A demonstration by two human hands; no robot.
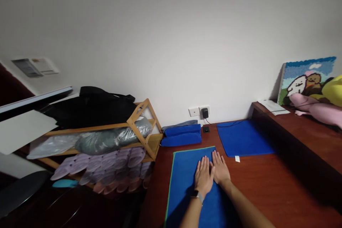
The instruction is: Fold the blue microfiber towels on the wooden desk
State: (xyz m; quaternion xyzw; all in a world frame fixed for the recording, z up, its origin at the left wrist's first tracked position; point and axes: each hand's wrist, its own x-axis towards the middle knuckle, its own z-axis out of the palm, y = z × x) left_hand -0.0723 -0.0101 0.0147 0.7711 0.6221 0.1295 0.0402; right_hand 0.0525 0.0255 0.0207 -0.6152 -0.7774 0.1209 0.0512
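A blue cloth (184, 174) with green edging lies spread on the reddish-brown wooden table (267, 185). My left hand (204, 176) rests palm down on it, fingers stretched out, with a watch (197, 195) on the wrist. Close beside it, my right hand (221, 167) is also flat, near the cloth's right edge, its fingers extended. The two hands nearly touch at the thumbs. Neither holds anything. Part of the cloth is hidden beneath my hands and forearms.
Another blue cloth (244, 138) with a white tag lies flat behind to the right. Folded blue cloths (181, 135) sit by the wall, near a plugged-in black adapter (205, 113). A wooden rack (141, 131) with slippers (107, 164) stands left. A raised ledge right holds a pink plush toy (320, 110).
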